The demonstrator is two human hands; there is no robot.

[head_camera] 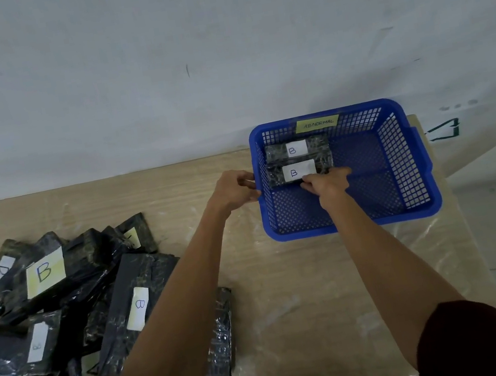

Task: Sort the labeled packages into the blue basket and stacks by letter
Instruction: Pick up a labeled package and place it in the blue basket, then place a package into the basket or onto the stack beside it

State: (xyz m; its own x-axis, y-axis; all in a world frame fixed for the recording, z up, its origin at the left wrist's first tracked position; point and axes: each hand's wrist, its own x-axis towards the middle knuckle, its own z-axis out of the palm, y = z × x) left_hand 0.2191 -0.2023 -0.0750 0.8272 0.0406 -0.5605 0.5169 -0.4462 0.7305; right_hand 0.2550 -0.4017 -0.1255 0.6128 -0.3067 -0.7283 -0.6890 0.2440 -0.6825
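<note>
A blue mesh basket (pixel 407 159) tagged "ABNORMAL" stands at the table's far right. Inside it, against the far left wall, lie two black wrapped packages with white "B" labels: one at the back (pixel 318 143) and one nearer (pixel 277 176). My right hand (pixel 327 185) reaches into the basket and grips the near edge of the nearer package. My left hand (pixel 235 190) curls over the basket's left rim. A pile of black labeled packages (pixel 91 281) lies on the left of the table, several showing "B".
A single black package (pixel 219 335) lies apart beside my left forearm. The wooden table (pixel 308 293) is covered in clear plastic film. A pale wall rises just behind the table and basket.
</note>
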